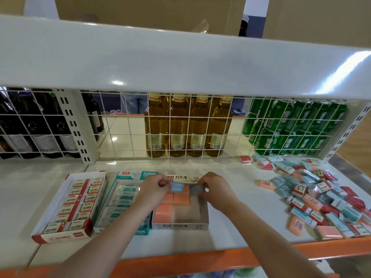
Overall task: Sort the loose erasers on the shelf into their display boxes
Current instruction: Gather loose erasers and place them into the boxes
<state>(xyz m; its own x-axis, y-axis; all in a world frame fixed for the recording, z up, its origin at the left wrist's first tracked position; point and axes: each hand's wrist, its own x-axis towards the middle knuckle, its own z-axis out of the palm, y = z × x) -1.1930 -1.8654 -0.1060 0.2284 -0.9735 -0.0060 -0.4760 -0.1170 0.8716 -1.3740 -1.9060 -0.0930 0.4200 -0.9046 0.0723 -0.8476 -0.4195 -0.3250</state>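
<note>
Fingers: left hand [155,186] pinches a pale blue eraser [176,186]; right hand [215,188] pinches a greyish, blurred eraser [195,190]. Both are held just above the far end of the middle display box [179,225], which is partly filled with orange erasers [163,214].

Risk, as judged: blue pieces are held over an orange-stocked box — a mis-sort is possible if released here. The teal display box [128,175], just to the left, appears the better match. A light pinch could also let a piece slip.

Room: the red-and-white display box [60,235] lies furthest left. Loose erasers [313,199] are heaped at the right, some near the orange shelf edge [321,247] — a careless sweep could knock them off. A wire grid [124,125] closes the back; an upper shelf [180,63] limits headroom.
</note>
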